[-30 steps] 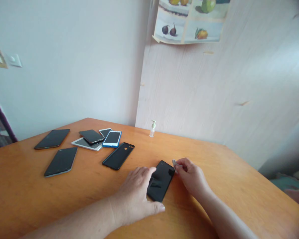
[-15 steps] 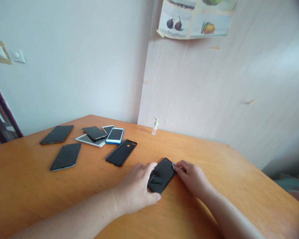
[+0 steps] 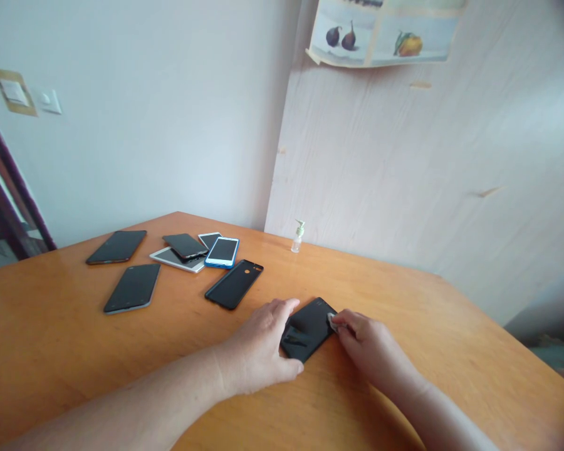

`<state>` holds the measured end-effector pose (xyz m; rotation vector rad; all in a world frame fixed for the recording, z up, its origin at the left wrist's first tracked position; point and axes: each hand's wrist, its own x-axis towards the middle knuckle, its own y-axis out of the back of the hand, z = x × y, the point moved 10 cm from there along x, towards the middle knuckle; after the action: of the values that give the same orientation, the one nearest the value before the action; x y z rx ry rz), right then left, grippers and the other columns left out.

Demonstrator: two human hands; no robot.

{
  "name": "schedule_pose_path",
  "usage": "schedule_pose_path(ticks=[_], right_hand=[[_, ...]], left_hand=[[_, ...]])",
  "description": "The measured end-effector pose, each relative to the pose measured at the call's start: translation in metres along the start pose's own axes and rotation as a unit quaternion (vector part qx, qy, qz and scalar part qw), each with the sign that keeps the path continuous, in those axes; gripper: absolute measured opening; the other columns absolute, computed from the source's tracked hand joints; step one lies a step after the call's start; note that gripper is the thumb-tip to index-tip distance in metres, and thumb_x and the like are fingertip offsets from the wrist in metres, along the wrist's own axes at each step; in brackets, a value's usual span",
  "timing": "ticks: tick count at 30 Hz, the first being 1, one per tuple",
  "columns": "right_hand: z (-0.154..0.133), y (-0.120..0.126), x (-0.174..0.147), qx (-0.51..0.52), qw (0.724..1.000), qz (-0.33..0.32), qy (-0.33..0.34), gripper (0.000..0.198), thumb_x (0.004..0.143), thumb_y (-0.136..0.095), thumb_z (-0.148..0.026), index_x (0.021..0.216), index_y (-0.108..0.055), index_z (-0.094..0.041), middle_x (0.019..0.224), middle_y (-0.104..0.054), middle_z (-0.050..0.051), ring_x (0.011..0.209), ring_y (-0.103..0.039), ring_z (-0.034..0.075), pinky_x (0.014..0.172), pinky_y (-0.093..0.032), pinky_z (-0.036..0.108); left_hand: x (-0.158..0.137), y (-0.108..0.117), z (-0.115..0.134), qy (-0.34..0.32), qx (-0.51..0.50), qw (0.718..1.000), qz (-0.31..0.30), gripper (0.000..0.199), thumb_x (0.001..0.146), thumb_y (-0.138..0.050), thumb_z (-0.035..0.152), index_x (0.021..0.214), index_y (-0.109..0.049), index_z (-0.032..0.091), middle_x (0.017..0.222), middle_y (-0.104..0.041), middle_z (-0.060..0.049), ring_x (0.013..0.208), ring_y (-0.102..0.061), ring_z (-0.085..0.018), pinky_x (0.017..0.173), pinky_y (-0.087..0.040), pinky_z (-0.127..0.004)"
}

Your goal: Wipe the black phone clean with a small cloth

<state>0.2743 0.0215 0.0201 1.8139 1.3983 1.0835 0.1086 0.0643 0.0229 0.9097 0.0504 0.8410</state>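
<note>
A flat black phone [image 3: 311, 324] is being flanked by wide-spread left fingers [image 3: 287, 307] — crumpled grey wad [image 3: 331, 321], pinched between right fingers [image 3: 346, 318], best pressed lightly.

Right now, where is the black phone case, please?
In the head view, the black phone case lies left of centre on the table, between the blue-edged phone and the left hand.

Black phone [image 3: 311, 326] flat on table [image 3: 385, 288]

Glossy, reflective nearest phone [image 3: 309, 331], matt plastic-looking case [image 3: 232, 287], smooth, faintly shiny wooden table [image 3: 395, 291]
</note>
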Motion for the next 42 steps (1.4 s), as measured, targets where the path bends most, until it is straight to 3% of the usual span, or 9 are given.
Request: schedule_pose_path(ticks=[6, 12, 14, 19, 24, 27, 32, 35, 42], right_hand=[[-0.066, -0.029, -0.026, 0.077, 0.983, -0.114, 0.12, 0.025, 0.088, -0.044, -0.013, 0.085, -0.066, -0.026, 0.084, -0.069, -0.002, 0.075, -0.063, 0.014, 0.068, -0.044, 0.022], [0.005, -0.003, -0.002, -0.034, 0.999, -0.015, -0.025, 0.022, 0.089, -0.045, -0.02, 0.095, -0.066, -0.023, 0.087, -0.072, 0.004, 0.08, -0.066, 0.021, 0.071, -0.046, 0.029], [0.002, -0.004, -0.002, -0.043, 0.999, -0.012, -0.014, 0.028, 0.089, -0.044, -0.018, 0.105, -0.067, -0.023, 0.098, -0.073, 0.006, 0.089, -0.067, 0.022, 0.077, -0.047, 0.03], [-0.055, -0.028, -0.02, 0.043, 0.991, -0.079, 0.102, 0.035, 0.092, -0.041, -0.017, 0.114, -0.065, -0.027, 0.104, -0.071, 0.003, 0.092, -0.067, 0.018, 0.081, -0.048, 0.027], [-0.007, -0.014, -0.002, 0.037, 0.999, -0.023, -0.004, 0.021, 0.093, -0.045, -0.025, 0.102, -0.063, -0.023, 0.089, -0.07, 0.003, 0.083, -0.066, 0.02, 0.073, -0.048, 0.03], [0.008, -0.005, 0.004, -0.015, 1.0, 0.004, -0.013, 0.021, 0.093, -0.045, -0.026, 0.092, -0.066, -0.022, 0.089, -0.067, 0.005, 0.082, -0.064, 0.02, 0.075, -0.047, 0.031], [-0.058, -0.014, -0.016, -0.05, 0.994, -0.02, 0.094, 0.029, 0.095, -0.042, -0.022, 0.103, -0.07, -0.024, 0.103, -0.066, 0.007, 0.094, -0.062, 0.02, 0.084, -0.047, 0.031], [-0.089, -0.023, -0.026, -0.069, 0.983, -0.066, 0.156, 0.031, 0.097, -0.043, -0.025, 0.117, -0.066, -0.027, 0.126, -0.064, 0.005, 0.112, -0.057, 0.023, 0.096, -0.044, 0.036], [-0.022, -0.014, -0.006, -0.196, 0.979, -0.06, 0.012, 0.045, 0.101, -0.035, -0.036, 0.138, -0.054, -0.02, 0.147, -0.048, 0.012, 0.141, -0.033, 0.033, 0.11, -0.029, 0.058]], left_hand=[[0.001, -0.002, -0.001, -0.017, -0.013, 1.0, 0.007, 0.083, 0.064, -0.073, 0.022, 0.139, -0.036, 0.022, 0.131, -0.054, -0.011, 0.123, -0.051, -0.03, 0.104, -0.042, -0.044], [0.0, -0.003, -0.004, -0.001, -0.006, 1.0, 0.006, 0.087, 0.062, -0.072, 0.02, 0.14, -0.034, 0.023, 0.133, -0.053, -0.011, 0.125, -0.05, -0.031, 0.106, -0.041, -0.044], [0.0, -0.003, -0.003, 0.001, -0.005, 1.0, 0.007, 0.087, 0.062, -0.072, 0.02, 0.14, -0.034, 0.022, 0.133, -0.053, -0.012, 0.125, -0.049, -0.031, 0.105, -0.041, -0.045], [0.001, -0.001, -0.002, -0.003, 0.0, 1.0, 0.015, 0.084, 0.063, -0.071, 0.021, 0.139, -0.036, 0.022, 0.13, -0.055, -0.012, 0.124, -0.051, -0.032, 0.104, -0.043, -0.045], [0.0, -0.002, -0.003, 0.0, -0.005, 1.0, 0.009, 0.087, 0.062, -0.073, 0.021, 0.14, -0.035, 0.024, 0.133, -0.053, -0.012, 0.127, -0.049, -0.032, 0.106, -0.04, -0.047], [0.0, -0.003, -0.003, -0.003, -0.01, 1.0, 0.011, 0.088, 0.061, -0.073, 0.02, 0.141, -0.034, 0.024, 0.134, -0.052, -0.011, 0.128, -0.048, -0.032, 0.107, -0.04, -0.047], [0.002, -0.002, -0.003, -0.02, -0.014, 1.0, 0.014, 0.086, 0.062, -0.069, 0.017, 0.14, -0.033, 0.022, 0.132, -0.052, -0.012, 0.126, -0.05, -0.031, 0.106, -0.042, -0.044], [0.002, -0.001, -0.001, -0.033, -0.019, 0.999, 0.012, 0.084, 0.063, -0.066, 0.015, 0.14, -0.033, 0.021, 0.132, -0.052, -0.013, 0.125, -0.051, -0.03, 0.105, -0.043, -0.043], [0.003, 0.008, -0.009, -0.003, 0.06, 0.998, 0.031, 0.089, 0.061, -0.077, 0.028, 0.14, -0.035, 0.022, 0.128, -0.056, -0.013, 0.123, -0.051, -0.034, 0.105, -0.038, -0.049]])
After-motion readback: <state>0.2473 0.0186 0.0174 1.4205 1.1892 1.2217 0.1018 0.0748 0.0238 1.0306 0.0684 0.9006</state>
